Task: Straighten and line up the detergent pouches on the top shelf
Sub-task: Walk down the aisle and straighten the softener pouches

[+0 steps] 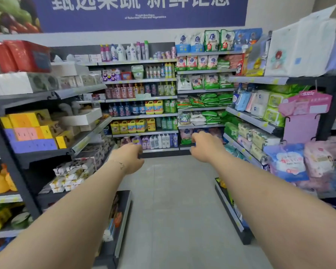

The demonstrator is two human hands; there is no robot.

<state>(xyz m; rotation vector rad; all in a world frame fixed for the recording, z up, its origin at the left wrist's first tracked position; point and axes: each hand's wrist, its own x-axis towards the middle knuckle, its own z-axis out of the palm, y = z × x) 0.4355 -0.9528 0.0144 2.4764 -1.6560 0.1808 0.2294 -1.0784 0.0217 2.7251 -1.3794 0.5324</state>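
We are in a shop aisle, with shelves on the left, on the right and at the far end. Both our arms reach out over the grey floor. Our left hand hangs in the air with its fingers loosely bent down, and it holds nothing. A thin bracelet sits on that wrist. Our right hand is a little farther on, fingers loose and bent too, holding nothing. The two hands are apart and touch no shelf.

The detergent pouches are far from our hands, high up on the top shelf at the far right. They stand upright, side by side: two white and blue ones on the left, then two white and green ones, then some blue ones we cannot see well. Below them lie green packs. Left of those stand yellow jugs. A big purple sign hangs on the far wall.
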